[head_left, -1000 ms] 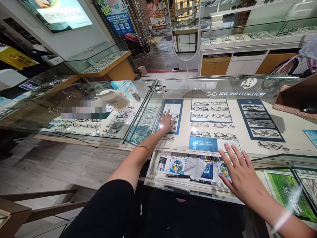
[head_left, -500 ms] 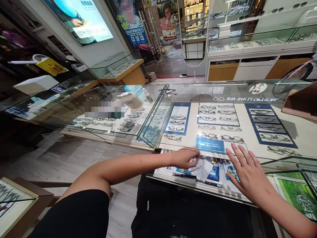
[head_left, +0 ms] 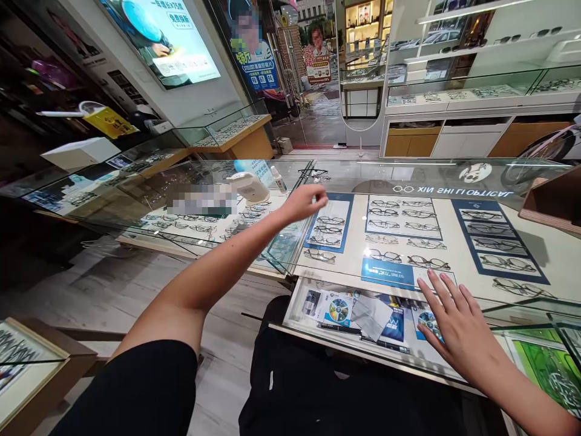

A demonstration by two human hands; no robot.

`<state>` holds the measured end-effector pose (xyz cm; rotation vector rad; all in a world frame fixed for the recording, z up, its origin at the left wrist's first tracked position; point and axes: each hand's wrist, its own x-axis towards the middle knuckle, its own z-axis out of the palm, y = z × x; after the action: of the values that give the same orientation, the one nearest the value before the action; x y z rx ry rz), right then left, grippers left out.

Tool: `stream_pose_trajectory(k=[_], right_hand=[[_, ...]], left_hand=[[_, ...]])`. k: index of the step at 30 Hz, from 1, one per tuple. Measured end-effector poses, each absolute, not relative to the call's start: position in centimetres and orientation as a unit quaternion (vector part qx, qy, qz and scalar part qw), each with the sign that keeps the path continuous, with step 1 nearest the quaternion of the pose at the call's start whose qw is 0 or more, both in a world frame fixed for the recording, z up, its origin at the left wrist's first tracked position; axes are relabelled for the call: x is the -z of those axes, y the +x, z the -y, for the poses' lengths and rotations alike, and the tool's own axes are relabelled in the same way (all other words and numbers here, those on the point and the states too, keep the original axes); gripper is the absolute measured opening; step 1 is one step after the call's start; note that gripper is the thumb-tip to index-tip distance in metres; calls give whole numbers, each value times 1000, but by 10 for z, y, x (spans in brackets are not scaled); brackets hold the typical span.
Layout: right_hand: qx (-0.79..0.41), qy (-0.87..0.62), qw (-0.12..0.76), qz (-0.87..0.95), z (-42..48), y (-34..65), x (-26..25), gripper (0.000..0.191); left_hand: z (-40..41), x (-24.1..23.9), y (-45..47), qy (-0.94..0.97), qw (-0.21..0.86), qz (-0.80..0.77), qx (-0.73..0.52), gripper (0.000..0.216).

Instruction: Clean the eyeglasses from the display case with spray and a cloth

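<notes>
My left hand (head_left: 307,202) is raised over the glass counter with its fingers curled together. Whatever it may hold is hidden. Just beyond it a pair of dark-framed glasses (head_left: 314,174) lies on the glass top; I see no contact. My right hand (head_left: 454,315) is open, fingers spread, at the counter's near edge above the right part of a pulled-out drawer (head_left: 297,315). In that drawer are a card with a colourful disc (head_left: 339,310), a greyish-white cloth or packet (head_left: 372,316), a blue packet (head_left: 394,321) and a black pen (head_left: 338,329).
Rows of glasses (head_left: 384,212) lie on trays beneath the counter glass. A white device (head_left: 249,188) and a small white bottle (head_left: 278,180) stand at the left. At the right edge is a brown box (head_left: 554,200). Glass display cases (head_left: 231,130) stand farther back.
My left hand has moved up and away from the drawer to above the counter, near the dark-framed glasses. More of the drawer's contents show. My right hand has stayed nearly in place.
</notes>
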<state>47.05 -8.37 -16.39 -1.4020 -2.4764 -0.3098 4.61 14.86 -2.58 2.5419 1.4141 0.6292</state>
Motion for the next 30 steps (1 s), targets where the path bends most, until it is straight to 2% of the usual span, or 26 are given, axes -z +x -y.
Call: stream_pose_trajectory(k=[5, 9, 15, 21, 30], right_hand=[[105, -490, 139, 854, 84, 470, 167, 88], [115, -491, 138, 852, 84, 469, 167, 86], [117, -494, 129, 852, 84, 467, 163, 85], [104, -491, 130, 855, 84, 468, 161, 84], [86, -485, 140, 859, 84, 474, 162, 89]], left_hand=[[-225, 52, 5, 786, -71, -599, -140, 44], [-262, 73, -5, 776, -65, -626, -31, 58], [-292, 97, -1, 774, -70, -629, -17, 60], [-284, 95, 3, 776, -102, -622, -30, 61], [-206, 51, 13, 810, -94, -573, -74, 56]])
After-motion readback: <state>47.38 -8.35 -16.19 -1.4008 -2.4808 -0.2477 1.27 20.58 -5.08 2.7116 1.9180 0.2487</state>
